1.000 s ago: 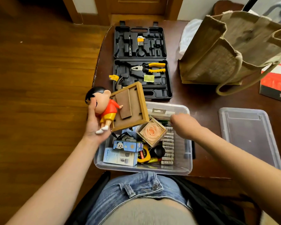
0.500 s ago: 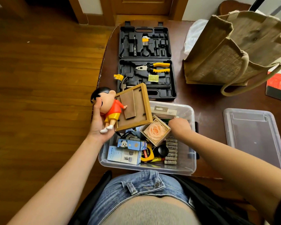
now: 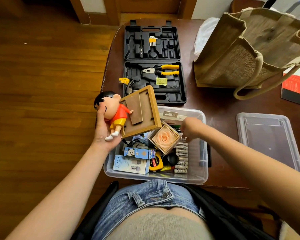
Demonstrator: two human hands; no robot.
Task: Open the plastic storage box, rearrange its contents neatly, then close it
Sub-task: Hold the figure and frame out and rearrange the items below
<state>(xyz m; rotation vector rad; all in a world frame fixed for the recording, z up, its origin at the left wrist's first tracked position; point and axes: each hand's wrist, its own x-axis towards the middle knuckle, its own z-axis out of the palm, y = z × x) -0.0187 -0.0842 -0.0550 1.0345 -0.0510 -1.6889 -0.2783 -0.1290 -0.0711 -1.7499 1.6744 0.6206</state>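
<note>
- Here, head view: open storage box (image 3: 203, 163) at surface's near edge, lid (image 3: 267, 139) off to its right.
- Left hand (image 3: 104, 130) grip holds cartoon figure (image 3: 113, 111) and wooden frame (image 3: 140, 111) over box's left rim.
- Right hand (image 3: 190, 127) reaches among batteries (image 3: 181, 156) beside rose cube (image 3: 164, 138); grip can't tell.

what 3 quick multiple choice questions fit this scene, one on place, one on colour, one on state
1. Where is the lid?
A. on the box
B. on the table right of the box
C. on the floor

2. What colour is the figure's shirt?
A. red
B. green
C. blue

3. What state is the tool case in?
A. latched shut
B. open flat
C. standing on its side

Key: 1 B, the lid lies apart from the box, to its right. 2 A, the figure in the left hand wears red. 3 B, both halves lie open, pliers showing.
</note>
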